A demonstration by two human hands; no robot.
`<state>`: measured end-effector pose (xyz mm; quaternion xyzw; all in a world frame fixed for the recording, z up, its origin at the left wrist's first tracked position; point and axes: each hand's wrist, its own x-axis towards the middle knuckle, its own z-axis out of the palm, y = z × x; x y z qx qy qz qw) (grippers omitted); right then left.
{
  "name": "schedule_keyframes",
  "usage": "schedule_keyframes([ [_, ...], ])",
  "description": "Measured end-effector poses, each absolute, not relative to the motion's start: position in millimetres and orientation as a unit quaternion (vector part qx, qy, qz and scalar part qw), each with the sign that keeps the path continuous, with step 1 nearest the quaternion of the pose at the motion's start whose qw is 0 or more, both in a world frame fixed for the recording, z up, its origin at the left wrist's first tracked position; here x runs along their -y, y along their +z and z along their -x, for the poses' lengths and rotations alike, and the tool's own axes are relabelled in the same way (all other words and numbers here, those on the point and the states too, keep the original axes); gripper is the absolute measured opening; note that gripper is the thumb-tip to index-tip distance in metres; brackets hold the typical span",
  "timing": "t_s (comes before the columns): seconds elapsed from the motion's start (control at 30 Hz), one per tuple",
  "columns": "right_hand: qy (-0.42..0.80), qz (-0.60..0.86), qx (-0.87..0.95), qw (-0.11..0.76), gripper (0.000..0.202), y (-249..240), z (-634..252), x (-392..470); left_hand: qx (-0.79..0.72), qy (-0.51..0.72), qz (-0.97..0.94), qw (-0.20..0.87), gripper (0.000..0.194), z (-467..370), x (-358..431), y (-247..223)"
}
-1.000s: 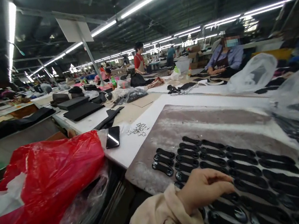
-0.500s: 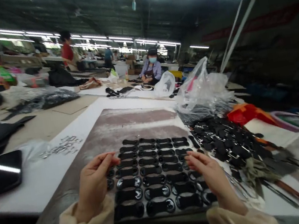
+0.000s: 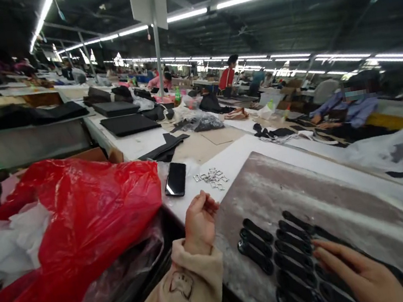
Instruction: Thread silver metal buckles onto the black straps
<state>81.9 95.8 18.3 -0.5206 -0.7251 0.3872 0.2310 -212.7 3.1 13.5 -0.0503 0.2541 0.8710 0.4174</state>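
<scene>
Black rubbery strips [image 3: 278,248] lie in rows on our grey board [image 3: 307,190], long axes running lower-left to upper-right. Our right hand [image 3: 358,274] rests flat on them, fingers spread, nearer. Our left hand [image 3: 199,220] sits loosely curled, empty, just off the board's left edge, near the metal buckles [image 3: 211,177].

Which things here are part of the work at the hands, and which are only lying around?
In use: black pieces, grey board, metal rings near left hand; right hand on the pieces.
Lying about: phone, red bag, clear bag.
</scene>
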Motion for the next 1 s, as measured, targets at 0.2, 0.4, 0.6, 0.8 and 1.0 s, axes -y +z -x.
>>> schedule_keyframes([
  [0.2,0.314,0.393,0.854,0.130,0.042,10.4,60.7,-146.9,-0.235,0.856,0.125,0.442,0.011,250.1,6.9,1.8],
  [0.4,0.203,0.403,0.890,0.066,0.028,-22.6,171.2,-185.7,-0.191,0.853,0.155,0.461,0.012,260.9,13.9,-0.5],
  [0.6,0.118,0.418,0.900,-0.038,0.021,-41.0,215.6,-204.3,-0.163,0.852,0.164,0.469,0.013,269.4,18.5,0.0],
  [0.8,0.129,0.451,0.880,-0.076,0.020,-47.9,223.5,-213.2,-0.144,0.852,0.172,0.473,0.013,274.7,23.2,-1.7],
  [1.0,0.203,0.497,0.844,0.004,0.017,-45.4,219.7,-203.6,-0.210,0.876,0.109,0.421,0.016,269.2,21.6,-2.5],
])
